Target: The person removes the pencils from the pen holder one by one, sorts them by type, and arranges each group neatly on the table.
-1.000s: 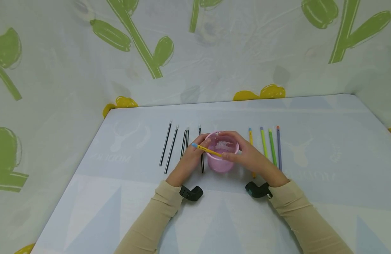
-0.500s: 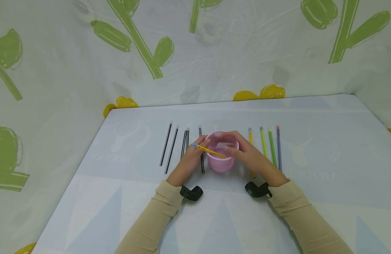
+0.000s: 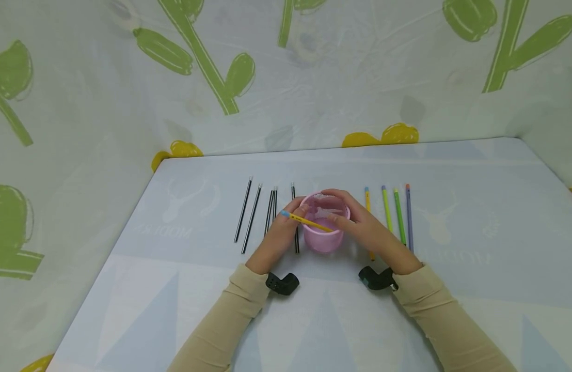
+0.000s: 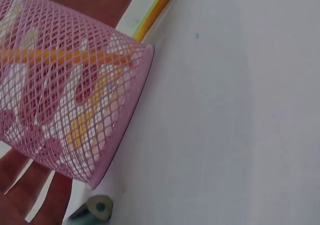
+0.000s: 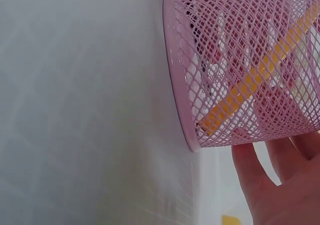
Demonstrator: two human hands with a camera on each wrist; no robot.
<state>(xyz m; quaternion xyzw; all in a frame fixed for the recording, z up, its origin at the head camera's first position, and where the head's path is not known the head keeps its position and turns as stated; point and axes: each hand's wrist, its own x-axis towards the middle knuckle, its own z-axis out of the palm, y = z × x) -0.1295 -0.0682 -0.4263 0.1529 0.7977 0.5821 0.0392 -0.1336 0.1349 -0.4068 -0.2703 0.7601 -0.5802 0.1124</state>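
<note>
A pink mesh pencil cup (image 3: 323,244) stands on the table between both hands. A yellow pencil (image 3: 309,222) with a blue eraser leans inside it, its eraser end sticking out over the rim to the left; its lower end shows through the mesh near the base as the yellow pencil (image 5: 255,77) in the right wrist view. My left hand (image 3: 281,231) grips the cup's left side, its thumb near the eraser end. From the other side my right hand (image 3: 368,231) holds the cup, fingers around the far side and thumb at the rim, off the pencil.
Several black pencils (image 3: 251,219) lie left of the cup, one of them partly behind the left hand. To the right lie another yellow pencil (image 3: 367,199), a lime pencil (image 3: 386,206), a green pencil (image 3: 399,214) and a purple pencil (image 3: 409,219). A patterned cloth wall (image 3: 323,103) rises behind the table.
One second ago my right thumb was on the yellow pencil's lower part; it has come off, and the pencil now leans in the cup. The cup stays in place.
</note>
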